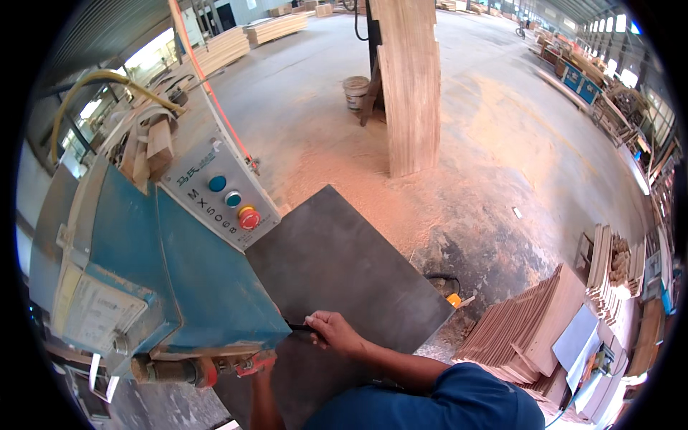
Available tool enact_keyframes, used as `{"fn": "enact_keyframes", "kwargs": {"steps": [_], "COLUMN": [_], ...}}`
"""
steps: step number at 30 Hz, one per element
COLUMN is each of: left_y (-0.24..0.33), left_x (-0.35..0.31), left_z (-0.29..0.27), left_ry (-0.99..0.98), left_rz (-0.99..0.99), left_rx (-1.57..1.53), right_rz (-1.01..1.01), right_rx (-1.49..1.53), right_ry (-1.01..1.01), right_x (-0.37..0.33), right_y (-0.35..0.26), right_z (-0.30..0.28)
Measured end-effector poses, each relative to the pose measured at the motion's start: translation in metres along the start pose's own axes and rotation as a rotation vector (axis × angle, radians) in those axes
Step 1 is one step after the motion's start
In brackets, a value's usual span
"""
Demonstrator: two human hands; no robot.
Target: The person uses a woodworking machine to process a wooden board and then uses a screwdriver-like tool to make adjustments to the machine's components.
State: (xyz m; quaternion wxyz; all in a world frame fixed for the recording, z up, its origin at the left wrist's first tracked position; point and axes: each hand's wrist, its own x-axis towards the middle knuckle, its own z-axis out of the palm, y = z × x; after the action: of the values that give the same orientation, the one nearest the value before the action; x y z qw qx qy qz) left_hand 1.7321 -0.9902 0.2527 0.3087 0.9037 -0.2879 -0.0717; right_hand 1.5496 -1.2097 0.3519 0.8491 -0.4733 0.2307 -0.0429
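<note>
My right hand (331,331) is closed around a slim black handle (299,327), which runs left to the lower edge of the teal machine head (215,294). Beneath both lies the machine's dark flat table (358,265). From the lower edge my left forearm (265,405) reaches up to a red fitting (251,363) under the machine head. The fingers of that hand are hidden by the fitting and the machine. On the head's slanted grey control panel (222,190) are two round teal buttons and a red stop knob (249,217).
Wood offcuts (159,147) sit on top of the machine. Tall wooden boards (410,93) lean on a post beyond the table, beside a bucket (355,93). Sawdust (344,172) covers the floor there. Stacked wooden panels (516,322) stand at right, near an orange object (454,299).
</note>
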Motion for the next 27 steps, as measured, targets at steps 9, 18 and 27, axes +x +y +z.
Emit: {"fn": "enact_keyframes", "kwargs": {"steps": [9,18,27], "left_y": [0.003,-0.005,0.009], "left_x": [0.008,0.008,0.019], "left_z": [0.006,0.017,0.03], "left_ry": [-0.016,-0.013,-0.148], "left_rz": [0.011,-0.027,0.04], "left_rx": [-0.036,-0.072,-0.421], "right_rz": [-0.084,-0.417,-0.546], "right_rx": [0.074,0.67,0.841], "right_ry": [0.23,0.364,0.618], "right_x": [0.017,0.021,0.033], "right_y": [0.01,0.014,0.011], "right_z": [0.016,0.021,0.041]}}
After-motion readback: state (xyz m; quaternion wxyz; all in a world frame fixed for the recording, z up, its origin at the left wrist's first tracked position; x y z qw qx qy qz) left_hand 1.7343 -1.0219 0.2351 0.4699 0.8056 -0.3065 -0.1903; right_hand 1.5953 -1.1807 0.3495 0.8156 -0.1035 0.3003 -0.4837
